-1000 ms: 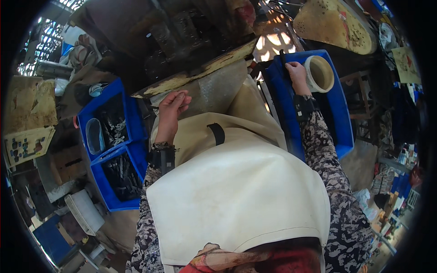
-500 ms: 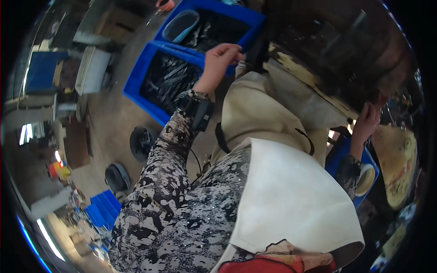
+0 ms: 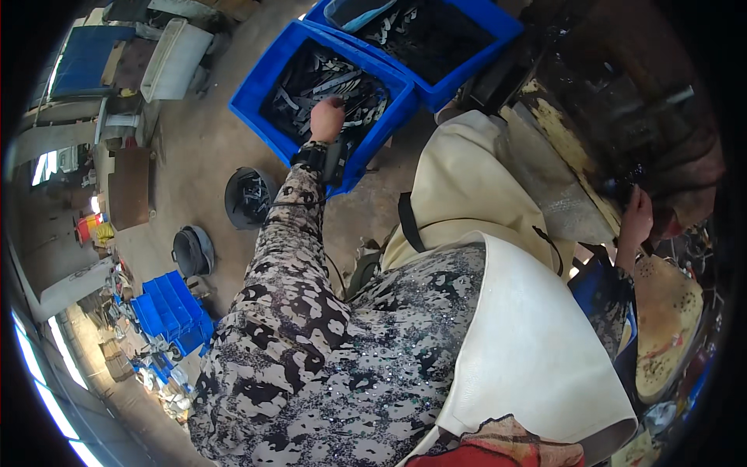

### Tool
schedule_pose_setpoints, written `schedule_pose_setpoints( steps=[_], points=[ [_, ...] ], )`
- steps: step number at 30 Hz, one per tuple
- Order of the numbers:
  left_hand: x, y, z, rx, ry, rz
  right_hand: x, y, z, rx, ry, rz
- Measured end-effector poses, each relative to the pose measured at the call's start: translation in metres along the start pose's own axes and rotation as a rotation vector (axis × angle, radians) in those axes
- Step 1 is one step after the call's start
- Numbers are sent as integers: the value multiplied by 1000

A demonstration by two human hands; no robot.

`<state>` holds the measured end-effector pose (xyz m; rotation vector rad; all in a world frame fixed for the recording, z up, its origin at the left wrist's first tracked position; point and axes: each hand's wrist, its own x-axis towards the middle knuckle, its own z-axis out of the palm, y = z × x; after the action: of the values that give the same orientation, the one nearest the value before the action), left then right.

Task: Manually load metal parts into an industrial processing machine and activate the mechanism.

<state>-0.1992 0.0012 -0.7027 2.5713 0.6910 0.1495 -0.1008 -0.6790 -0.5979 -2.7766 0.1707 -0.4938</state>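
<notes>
My left hand [image 3: 327, 120] is over the near blue crate [image 3: 257, 110], which holds many flat strips that look like metal. Its fingers curl downward and look closed; a dark spot shows at them, and what they hold, if anything, I cannot make out. At the right, my right hand [image 3: 637, 219] is beside the edge of a dark, wet-looking work surface [image 3: 615, 109]. The fingers there are pressed together, and whatever is between them is too small to tell.
A second blue crate [image 3: 507, 37] with similar pieces adjoins the first. Two black buckets [image 3: 235, 204] stand on the floor at left, near stacked blue bins [image 3: 167, 303]. A cream apron [image 3: 537, 350] covers my front. A stained, pale padded board [image 3: 661, 311] lies at right.
My left hand has moved left and down, from above the crates' inner edges to over the near crate's strips. The whole view has turned left. My right hand stays at the work surface's edge.
</notes>
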Motion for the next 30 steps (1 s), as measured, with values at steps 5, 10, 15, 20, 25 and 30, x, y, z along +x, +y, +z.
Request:
schedule_pose_setpoints(
  steps=[5, 10, 15, 20, 25, 30],
  points=[
    [24, 23, 5, 97, 28, -24, 1, -6, -18, -45, -22, 52],
    [57, 35, 29, 230, 55, 132, -1, -9, -21, -96, -63, 77],
    [66, 41, 43, 388, 118, 121, -4, -13, -24, -98, -8, 78],
    [67, 49, 40, 603, 42, 150, -7, -23, -29, -77, -44, 137],
    [54, 55, 33, 618, 264, 172, -7, -29, -39, -74, -42, 147],
    [52, 54, 24, 605, 158, 186, -7, -27, -43, -76, -28, 139]
  ],
)
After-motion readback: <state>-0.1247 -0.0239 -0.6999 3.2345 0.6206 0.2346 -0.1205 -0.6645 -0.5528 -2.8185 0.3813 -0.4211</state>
